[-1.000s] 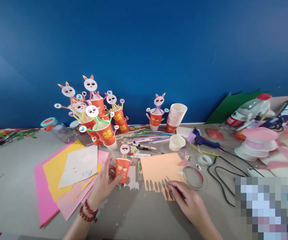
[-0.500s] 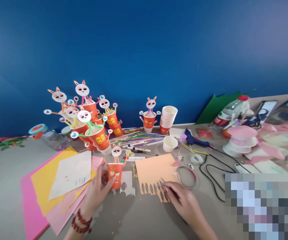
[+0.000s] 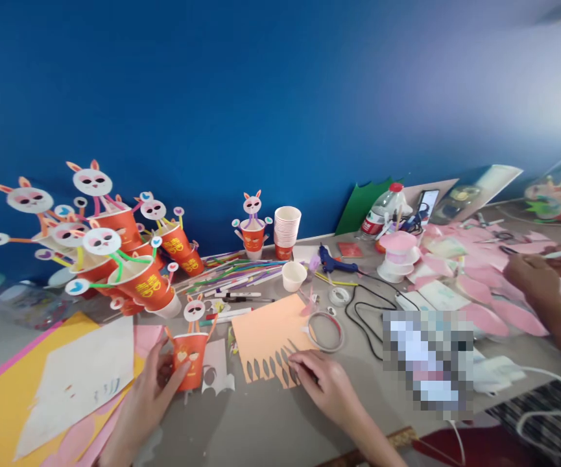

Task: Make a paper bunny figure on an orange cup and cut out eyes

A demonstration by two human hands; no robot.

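My left hand (image 3: 156,383) is wrapped round a red paper cup (image 3: 190,371) that stands upright on the table. A white rabbit face (image 3: 194,310) with orange ears rises from the cup, and a face is stuck on its front. My right hand (image 3: 322,383) is closed in a pinch over the lower edge of an orange paper sheet (image 3: 275,324). Leaf-shaped holes run along that edge. A thin pointed tip shows by my fingers, but its kind is unclear. Between the hands lies a grey-white cut paper scrap (image 3: 216,376).
Several rabbit cups (image 3: 148,285) crowd the left, above stacked coloured paper (image 3: 85,376). Behind are stacked cups (image 3: 287,230), pens, a blue glue gun (image 3: 336,263) and a tape roll (image 3: 325,331). At right, another person's hands (image 3: 533,279) work above pink paper pieces (image 3: 484,285).
The view has turned right, so the table's things sit further left in the picture. Another person's hands have come into view. My own hands keep about the same holds.
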